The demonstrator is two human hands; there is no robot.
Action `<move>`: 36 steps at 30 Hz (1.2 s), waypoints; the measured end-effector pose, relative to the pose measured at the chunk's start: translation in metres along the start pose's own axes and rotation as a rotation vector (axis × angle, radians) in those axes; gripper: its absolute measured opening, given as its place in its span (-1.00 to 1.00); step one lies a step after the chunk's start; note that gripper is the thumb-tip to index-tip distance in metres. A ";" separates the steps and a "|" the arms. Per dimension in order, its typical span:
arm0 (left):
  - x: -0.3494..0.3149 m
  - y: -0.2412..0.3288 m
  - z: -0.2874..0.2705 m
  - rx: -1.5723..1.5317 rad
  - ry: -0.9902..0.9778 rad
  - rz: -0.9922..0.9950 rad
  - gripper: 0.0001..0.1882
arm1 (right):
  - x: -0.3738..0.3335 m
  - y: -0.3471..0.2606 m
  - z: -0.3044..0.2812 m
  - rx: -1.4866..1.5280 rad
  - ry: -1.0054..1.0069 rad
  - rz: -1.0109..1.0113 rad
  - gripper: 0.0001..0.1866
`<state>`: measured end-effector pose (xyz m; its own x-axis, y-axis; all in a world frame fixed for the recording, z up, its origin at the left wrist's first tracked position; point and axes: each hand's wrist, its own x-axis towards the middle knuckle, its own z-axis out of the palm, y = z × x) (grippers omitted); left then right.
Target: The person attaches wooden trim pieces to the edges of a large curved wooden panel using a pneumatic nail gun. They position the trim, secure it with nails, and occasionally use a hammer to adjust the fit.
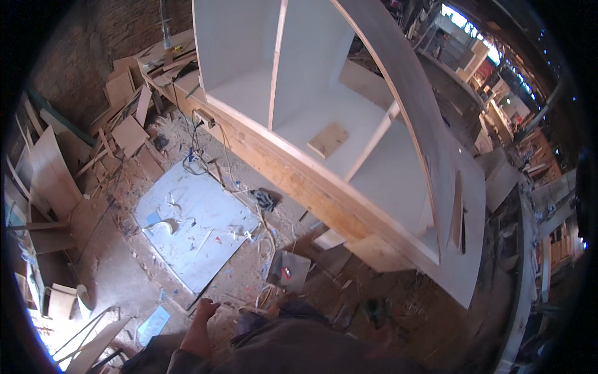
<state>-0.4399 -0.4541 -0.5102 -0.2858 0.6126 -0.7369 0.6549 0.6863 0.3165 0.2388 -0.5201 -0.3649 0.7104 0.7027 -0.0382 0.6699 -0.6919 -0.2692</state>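
Note:
My left hand hangs low over the littered floor, just below the near corner of a white sheet. Its fingers are curled in, and I see nothing in them. In deep shade at the lower right, my right hand seems to be closed around a dark green tool; its kind is too dim to make out. Ahead of me a large cabinet carcass with pale grey inner faces, dividers and a curved edge rests on a wooden workbench. A small wooden block lies inside it.
Offcuts pile up at the far left by a brick wall. A power socket with cables is on the bench side. A grey box sits on the floor nearby. Large panels lean on the left.

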 end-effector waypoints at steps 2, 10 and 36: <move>0.012 0.031 -0.009 -0.130 0.051 0.040 -0.22 | -0.003 -0.030 0.012 -0.045 -0.188 -0.079 -0.35; 0.017 0.145 -0.006 -0.086 -0.119 0.167 -0.03 | 0.000 -0.128 0.020 -0.175 -0.608 -0.220 -0.30; 0.067 0.279 -0.036 0.235 0.305 0.648 -0.23 | -0.016 -0.213 0.107 0.099 -0.407 0.157 -0.36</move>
<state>-0.3018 -0.2075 -0.4497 0.0487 0.9702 -0.2372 0.8801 0.0706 0.4695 0.0621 -0.3662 -0.4102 0.6463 0.6119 -0.4560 0.5223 -0.7903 -0.3202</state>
